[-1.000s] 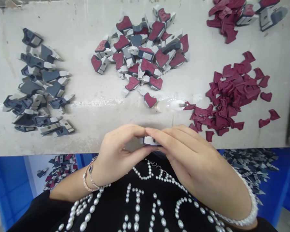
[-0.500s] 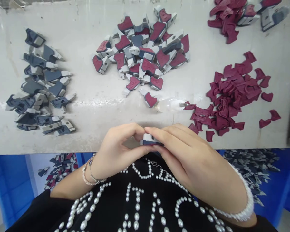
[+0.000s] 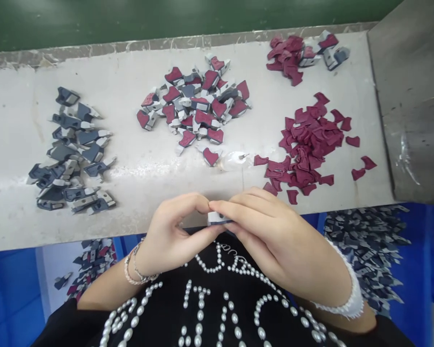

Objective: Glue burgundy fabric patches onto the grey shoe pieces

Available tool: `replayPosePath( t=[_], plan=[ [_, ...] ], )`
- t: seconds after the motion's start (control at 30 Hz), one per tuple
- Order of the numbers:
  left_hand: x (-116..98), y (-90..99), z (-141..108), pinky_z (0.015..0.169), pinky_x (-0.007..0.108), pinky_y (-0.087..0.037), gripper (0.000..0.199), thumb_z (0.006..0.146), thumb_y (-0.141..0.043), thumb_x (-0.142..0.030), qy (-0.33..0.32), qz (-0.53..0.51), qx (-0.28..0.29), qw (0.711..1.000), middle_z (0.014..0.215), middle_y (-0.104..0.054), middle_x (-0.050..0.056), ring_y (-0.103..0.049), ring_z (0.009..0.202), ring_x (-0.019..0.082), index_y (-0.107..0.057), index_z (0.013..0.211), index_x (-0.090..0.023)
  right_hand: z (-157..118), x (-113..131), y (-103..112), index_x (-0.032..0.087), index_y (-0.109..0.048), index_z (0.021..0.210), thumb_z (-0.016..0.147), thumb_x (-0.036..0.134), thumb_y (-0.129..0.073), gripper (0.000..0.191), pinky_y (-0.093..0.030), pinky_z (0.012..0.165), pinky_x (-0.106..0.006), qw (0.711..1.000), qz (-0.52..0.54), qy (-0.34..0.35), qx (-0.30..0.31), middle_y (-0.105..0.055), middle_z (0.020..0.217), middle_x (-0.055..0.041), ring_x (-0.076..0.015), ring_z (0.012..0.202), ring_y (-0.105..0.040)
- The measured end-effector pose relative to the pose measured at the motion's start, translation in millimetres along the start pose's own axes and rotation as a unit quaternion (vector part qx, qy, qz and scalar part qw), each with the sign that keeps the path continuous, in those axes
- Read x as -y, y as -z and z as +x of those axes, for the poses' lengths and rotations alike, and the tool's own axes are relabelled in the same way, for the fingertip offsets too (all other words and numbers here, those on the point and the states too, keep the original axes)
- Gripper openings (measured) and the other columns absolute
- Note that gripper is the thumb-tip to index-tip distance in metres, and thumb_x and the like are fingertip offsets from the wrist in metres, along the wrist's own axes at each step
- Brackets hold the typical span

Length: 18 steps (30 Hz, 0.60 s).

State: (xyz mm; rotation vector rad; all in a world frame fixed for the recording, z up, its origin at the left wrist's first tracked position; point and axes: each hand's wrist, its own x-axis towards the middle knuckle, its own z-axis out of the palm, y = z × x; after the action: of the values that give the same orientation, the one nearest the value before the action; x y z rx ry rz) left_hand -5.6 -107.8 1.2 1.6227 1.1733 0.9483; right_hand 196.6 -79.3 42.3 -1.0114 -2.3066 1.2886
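Between my two hands is a small white and dark-blue plastic part [image 3: 217, 218], held close to my chest at the table's front edge. My left hand [image 3: 179, 231] grips its left end, with the thumb below and the fingers curled above. From the other side my right hand [image 3: 271, 226] pinches the same part, its fingers covering the right end. The underside of the part is hidden. Beyond my hands lies a pile of grey-white parts with maroon inlays [image 3: 198, 108]. Loose maroon pieces [image 3: 311, 140] are heaped to the right.
Blue-grey and white parts without maroon [image 3: 75, 149] lie at the left of the table [image 3: 137, 193]. A smaller maroon heap [image 3: 287, 55] is at the back right. Blue bins with parts [image 3: 365, 250] stand below the front edge. A metal panel [image 3: 415, 101] bounds the right end.
The camera view has tilted up and shifted right, showing the table's back edge and the right-hand panel. Both hands keep hold of the plastic part in nearly the same pose.
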Motion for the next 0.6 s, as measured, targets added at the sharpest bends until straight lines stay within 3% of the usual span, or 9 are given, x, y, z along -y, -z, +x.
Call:
replayPosePath(
  t=[0.17,0.4,0.6],
  plan=[
    [-5.6,-3.7,-2.2,0.059,0.029,-0.051,0.011,0.079,-0.072,-0.015,0.006,-0.011,-0.024,1.0,0.074,-0.065,0.002,-0.06,0.066,0.014,-0.066,0.088,-0.019,-1.2,9.5,-4.1,0.011,-0.057,0.127,0.095,0.005,-0.042,0.036,-0.049,0.085,-0.039,0.999,-0.02,-0.006,-0.025,-0.066,0.109,-0.0098,-0.0222,0.097,-0.054],
    [-10.6,2.6,-2.5,0.062,0.029,-0.051,0.015,0.079,-0.073,-0.016,0.024,-0.016,-0.007,1.0,0.079,-0.068,0.004,-0.063,0.071,0.016,-0.066,0.093,-0.017,-2.4,13.2,0.7,0.012,-0.057,0.128,0.099,0.012,-0.043,0.032,-0.048,0.086,-0.039,0.999,-0.035,-0.008,-0.022,-0.064,0.106,-0.0087,-0.0216,0.098,-0.054],
    [-11.6,-1.6,-3.9,0.065,0.03,-0.049,0.009,0.082,-0.071,-0.02,0.064,0.01,-0.008,0.998,0.076,-0.064,0.001,-0.059,0.071,0.015,-0.063,0.085,-0.019,0.9,15.5,-5.1,0.013,-0.061,0.122,0.096,0.007,-0.044,0.032,-0.048,0.084,-0.036,0.998,-0.032,-0.018,-0.042,-0.066,0.101,-0.0068,-0.0206,0.095,-0.054]
  ],
)
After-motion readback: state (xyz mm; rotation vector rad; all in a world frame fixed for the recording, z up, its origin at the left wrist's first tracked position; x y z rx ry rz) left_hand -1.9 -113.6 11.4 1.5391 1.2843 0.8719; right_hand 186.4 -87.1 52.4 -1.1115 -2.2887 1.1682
